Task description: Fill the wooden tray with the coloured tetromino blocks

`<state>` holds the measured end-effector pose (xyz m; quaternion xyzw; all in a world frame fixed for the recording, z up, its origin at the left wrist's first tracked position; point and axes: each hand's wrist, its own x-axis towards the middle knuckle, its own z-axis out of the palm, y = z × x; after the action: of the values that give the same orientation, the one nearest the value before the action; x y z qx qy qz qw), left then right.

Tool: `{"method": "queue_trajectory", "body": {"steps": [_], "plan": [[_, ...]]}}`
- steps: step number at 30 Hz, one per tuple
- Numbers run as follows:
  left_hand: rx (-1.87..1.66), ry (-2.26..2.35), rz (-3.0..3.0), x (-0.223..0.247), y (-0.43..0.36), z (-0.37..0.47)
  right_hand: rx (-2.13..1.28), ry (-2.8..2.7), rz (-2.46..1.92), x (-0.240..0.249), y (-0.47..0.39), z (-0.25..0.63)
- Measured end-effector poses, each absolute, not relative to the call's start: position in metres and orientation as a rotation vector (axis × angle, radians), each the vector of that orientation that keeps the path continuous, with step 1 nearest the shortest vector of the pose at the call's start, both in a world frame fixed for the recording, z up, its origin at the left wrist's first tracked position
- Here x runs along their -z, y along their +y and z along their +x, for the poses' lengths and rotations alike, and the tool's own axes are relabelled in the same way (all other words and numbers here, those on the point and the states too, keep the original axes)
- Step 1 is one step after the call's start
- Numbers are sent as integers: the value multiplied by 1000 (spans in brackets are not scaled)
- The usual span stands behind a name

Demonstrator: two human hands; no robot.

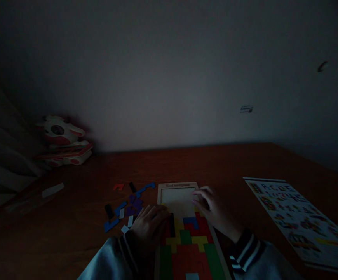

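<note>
A wooden puzzle board [160, 192] with a pale frame lies in front of me, its near part filled with red, green, yellow, blue and black block pieces. My left hand [149, 226] rests over the board's left edge, fingers stretched out beside a black piece [172, 225]; what lies under its palm is hidden. At the upper right edge is my right hand [211, 206], thumb and fingers apart with nothing visible between them. Close to it sits a blue piece [190, 222] among red ones. The board's far part shows bare pale wood.
Loose pieces lie left of the board, among them purple [138, 204], blue [111, 224], black [109, 211] and orange [118, 186] ones. A printed sheet [300, 221] lies at right. A cow-shaped toy [64, 140] stands at the back left, before a plain wall [169, 77].
</note>
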<state>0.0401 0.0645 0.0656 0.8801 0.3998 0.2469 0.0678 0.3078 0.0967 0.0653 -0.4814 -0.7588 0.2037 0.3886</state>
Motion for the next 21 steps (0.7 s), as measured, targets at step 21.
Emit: {"method": "queue_trajectory", "body": {"steps": [21], "plan": [[-810,1060,2801,-68,70,23,-771,-2077,-1308,-70,97,325]]}}
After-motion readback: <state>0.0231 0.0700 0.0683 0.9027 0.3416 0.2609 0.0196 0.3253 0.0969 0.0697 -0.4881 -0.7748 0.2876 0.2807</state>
